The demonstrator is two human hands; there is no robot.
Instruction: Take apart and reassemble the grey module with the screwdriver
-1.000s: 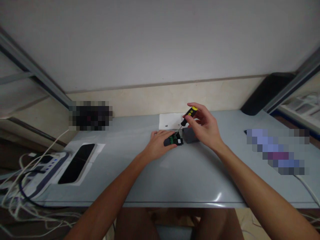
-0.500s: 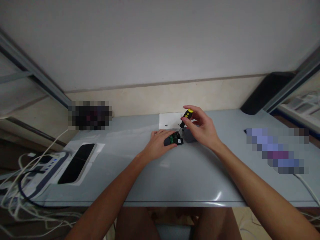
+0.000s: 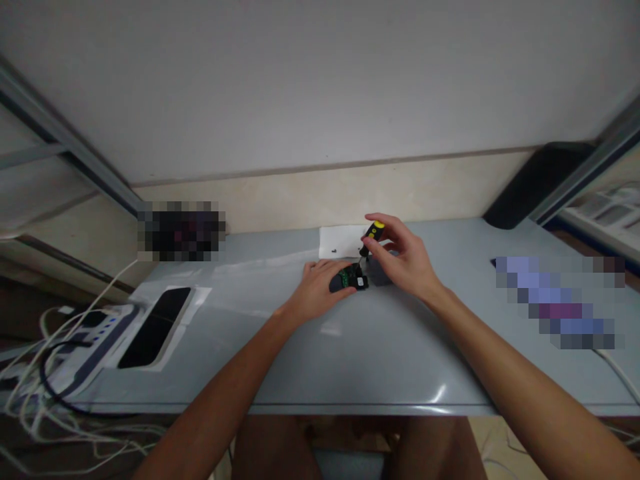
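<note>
An opened black device (image 3: 358, 281) with a green circuit board lies on the grey desk (image 3: 330, 360). My left hand (image 3: 318, 290) grips it from the left, fingers behind and thumb in front. A black and yellow screwdriver (image 3: 373, 235) slants down to the device, held between the fingers and thumb of my right hand (image 3: 401, 257). Its tip is too small to make out against the board. A dark grey part (image 3: 381, 272) lies right of the device, partly hidden under my right hand. Behind them is a white paper (image 3: 337, 241) with small dark marks.
On the left lie a black phone (image 3: 157, 327) on white paper and a power strip (image 3: 103, 340) with tangled cables. Blurred-out items stand at the back left and lie on the right. A black cylindrical object (image 3: 537, 183) leans at the back right.
The screwdriver's handle has tilted and shifted slightly with the fingers of my right hand. My left hand keeps its grip on the device. The whole view has shifted very slightly.
</note>
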